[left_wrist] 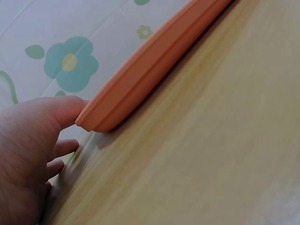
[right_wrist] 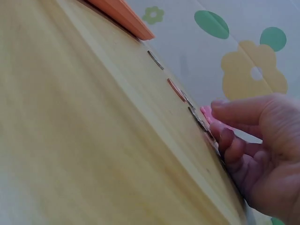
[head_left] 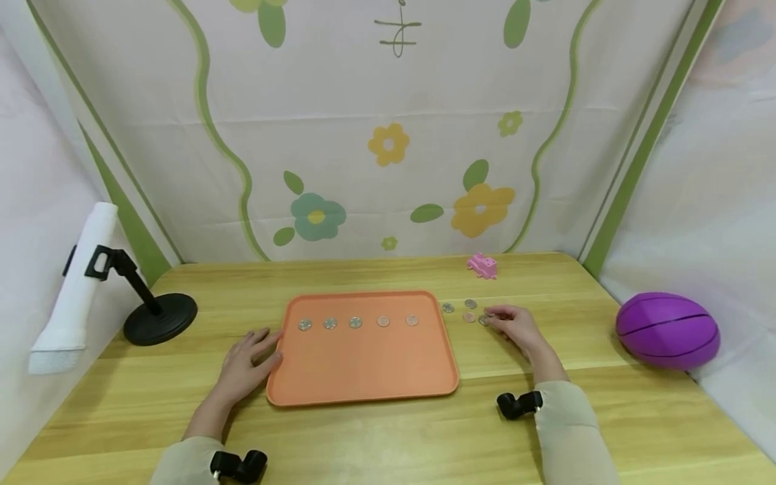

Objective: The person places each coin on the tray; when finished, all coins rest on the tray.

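An orange tray (head_left: 364, 370) lies on the table with a row of several coins (head_left: 355, 322) along its far half. My left hand (head_left: 244, 365) rests at the tray's left edge, fingers spread; in the left wrist view a digit touches the tray's rim (left_wrist: 126, 86). To the right of the tray lie several loose coins, among them a copper-coloured one (head_left: 469, 316). My right hand (head_left: 514, 327) has its fingertips at the nearest silver coin (head_left: 483, 320). In the right wrist view that coin (right_wrist: 198, 121) lies flat, and thumb and fingers stand apart, partly hiding it.
A small pink toy (head_left: 482, 266) stands behind the loose coins. At the right edge sits a purple ball (head_left: 667, 331). A white cylindrical device (head_left: 79, 296) on a black stand (head_left: 160, 319) is at the left. Patterned cloth (head_left: 388, 87) hangs behind the wooden table (head_left: 376, 444).
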Action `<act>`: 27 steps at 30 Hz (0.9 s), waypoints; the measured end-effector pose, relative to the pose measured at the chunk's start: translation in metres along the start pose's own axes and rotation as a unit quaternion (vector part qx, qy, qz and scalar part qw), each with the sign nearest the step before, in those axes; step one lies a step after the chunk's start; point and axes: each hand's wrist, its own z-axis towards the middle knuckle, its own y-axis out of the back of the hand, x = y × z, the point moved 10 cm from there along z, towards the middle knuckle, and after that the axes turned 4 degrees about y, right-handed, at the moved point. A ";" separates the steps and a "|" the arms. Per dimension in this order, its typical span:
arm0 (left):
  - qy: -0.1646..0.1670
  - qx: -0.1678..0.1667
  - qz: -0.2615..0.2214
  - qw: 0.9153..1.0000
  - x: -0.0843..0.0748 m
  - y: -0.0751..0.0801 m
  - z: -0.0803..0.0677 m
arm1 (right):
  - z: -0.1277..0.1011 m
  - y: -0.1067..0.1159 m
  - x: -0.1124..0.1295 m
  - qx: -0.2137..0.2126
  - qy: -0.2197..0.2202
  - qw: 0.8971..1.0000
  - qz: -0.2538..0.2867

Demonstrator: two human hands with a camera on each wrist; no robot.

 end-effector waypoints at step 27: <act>-0.003 0.001 -0.001 1.000 -0.003 0.001 0.000 | 0.001 -0.007 0.007 -0.010 0.020 0.986 -0.163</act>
